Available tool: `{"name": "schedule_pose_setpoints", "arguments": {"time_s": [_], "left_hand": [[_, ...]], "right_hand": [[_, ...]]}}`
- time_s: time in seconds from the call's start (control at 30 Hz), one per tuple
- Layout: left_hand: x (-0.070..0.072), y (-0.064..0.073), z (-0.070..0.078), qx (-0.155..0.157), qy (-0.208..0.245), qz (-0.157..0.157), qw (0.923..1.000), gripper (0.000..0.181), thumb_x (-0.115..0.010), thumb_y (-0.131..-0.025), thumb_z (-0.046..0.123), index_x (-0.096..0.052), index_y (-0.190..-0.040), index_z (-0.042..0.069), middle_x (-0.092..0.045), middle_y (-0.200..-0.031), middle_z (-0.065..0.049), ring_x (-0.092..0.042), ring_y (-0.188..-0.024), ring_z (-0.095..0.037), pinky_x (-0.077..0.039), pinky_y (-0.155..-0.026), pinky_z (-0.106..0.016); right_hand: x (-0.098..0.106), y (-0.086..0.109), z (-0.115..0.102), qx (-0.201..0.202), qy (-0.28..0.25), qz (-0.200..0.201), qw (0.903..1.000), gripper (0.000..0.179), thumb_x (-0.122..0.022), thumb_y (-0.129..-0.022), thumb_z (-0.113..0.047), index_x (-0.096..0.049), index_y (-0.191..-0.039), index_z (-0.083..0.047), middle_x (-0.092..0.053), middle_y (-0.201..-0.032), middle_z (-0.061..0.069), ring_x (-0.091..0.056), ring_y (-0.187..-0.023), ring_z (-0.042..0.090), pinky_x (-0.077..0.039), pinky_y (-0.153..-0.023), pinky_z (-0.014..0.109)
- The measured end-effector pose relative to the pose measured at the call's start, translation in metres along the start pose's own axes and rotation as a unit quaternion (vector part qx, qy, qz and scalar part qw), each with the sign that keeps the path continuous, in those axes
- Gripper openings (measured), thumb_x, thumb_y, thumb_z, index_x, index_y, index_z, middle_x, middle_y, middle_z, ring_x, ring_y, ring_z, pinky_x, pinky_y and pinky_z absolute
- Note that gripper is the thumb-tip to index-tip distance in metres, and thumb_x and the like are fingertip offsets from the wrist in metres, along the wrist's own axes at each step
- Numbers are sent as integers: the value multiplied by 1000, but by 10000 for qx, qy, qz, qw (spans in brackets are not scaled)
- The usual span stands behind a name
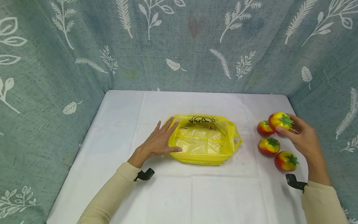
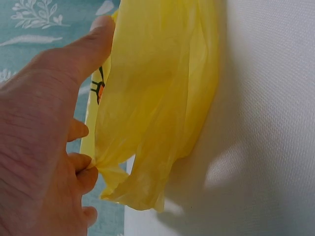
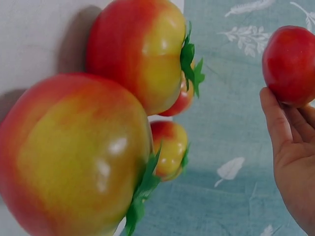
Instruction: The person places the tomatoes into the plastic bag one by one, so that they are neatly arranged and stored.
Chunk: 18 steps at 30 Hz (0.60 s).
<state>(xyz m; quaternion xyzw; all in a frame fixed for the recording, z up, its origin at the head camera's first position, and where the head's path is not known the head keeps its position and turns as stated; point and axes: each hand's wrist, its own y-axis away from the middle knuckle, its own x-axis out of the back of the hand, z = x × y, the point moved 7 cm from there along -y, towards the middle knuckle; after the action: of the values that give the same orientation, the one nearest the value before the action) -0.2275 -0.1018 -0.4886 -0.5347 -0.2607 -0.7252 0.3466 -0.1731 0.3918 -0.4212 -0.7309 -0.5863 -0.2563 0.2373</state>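
Observation:
A yellow plastic bag [image 1: 201, 159] with dark print lies with its mouth spread toward me. At its left end my left hand [image 1: 158, 141] has fingers spread, the thumb over the near rim. From the left wrist view, the bag's thin film [image 2: 152, 83] draws to a point where the lower fingers [image 2: 84, 178] pinch it. My right hand [image 1: 305, 137] holds a red-and-yellow tomato [image 1: 279, 120] with a green leafy top, raised above the others. Its red underside [image 3: 290, 64] shows in the right wrist view, fingers behind it.
Several similar tomatoes stand at the right of the white-covered table [image 1: 218, 193], including a front one [image 1: 286, 161], a middle one [image 1: 268, 146] and a back one [image 1: 264, 128] partly behind the held tomato. A patterned green curtain [image 1: 193, 56] surrounds the table's back and sides.

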Motion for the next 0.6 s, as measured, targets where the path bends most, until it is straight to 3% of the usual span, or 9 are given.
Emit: {"name": "schedule_pose_setpoints", "arguments": {"time_s": [0.6], "left_hand": [[3, 1, 3, -3, 47, 28, 10000, 120, -67, -79, 77, -13, -164, 12, -4, -169, -15, -14, -154, -27, 1, -122, -54]], "right_hand": [[-8, -4, -8, 46, -43, -157, 9999, 76, -67, -98, -36, -32, -159, -7, -45, -146, 30, -45, -126, 48, -43, -87, 6]]}}
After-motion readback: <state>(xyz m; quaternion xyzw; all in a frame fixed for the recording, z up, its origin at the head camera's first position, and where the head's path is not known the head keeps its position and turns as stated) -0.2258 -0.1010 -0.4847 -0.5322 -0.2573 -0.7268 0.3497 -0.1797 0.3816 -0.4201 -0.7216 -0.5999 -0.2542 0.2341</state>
